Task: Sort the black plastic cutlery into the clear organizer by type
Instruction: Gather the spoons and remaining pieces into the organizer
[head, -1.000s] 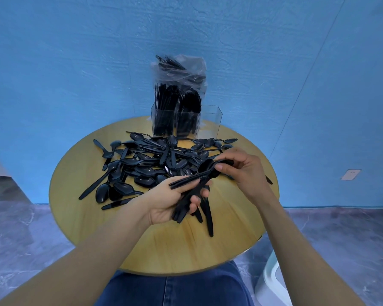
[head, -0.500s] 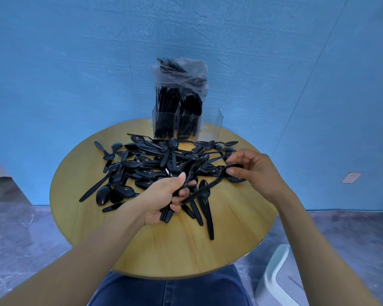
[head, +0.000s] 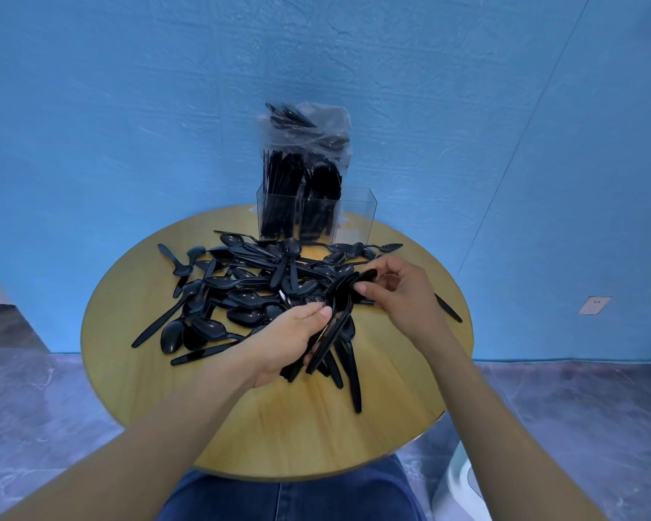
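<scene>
Your left hand [head: 284, 342] grips bundle of black spoons [head: 329, 332], fingers curled round handles. Your right hand [head: 399, 295] pinches bowl ends. Loose cutlery pile [head: 241, 287] just beyond; clear organizer [head: 354, 212] farther back.

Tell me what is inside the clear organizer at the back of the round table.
The clear plastic organizer holds upright black plastic cutlery in its left and middle compartments; its right compartment looks empty. A crumpled clear plastic bag sits on top. The types cannot be told apart.

Left hand [head: 284, 342] palm-up, fingers curled gripping; right hand [head: 401, 295] pinching, forearms extended
</scene>
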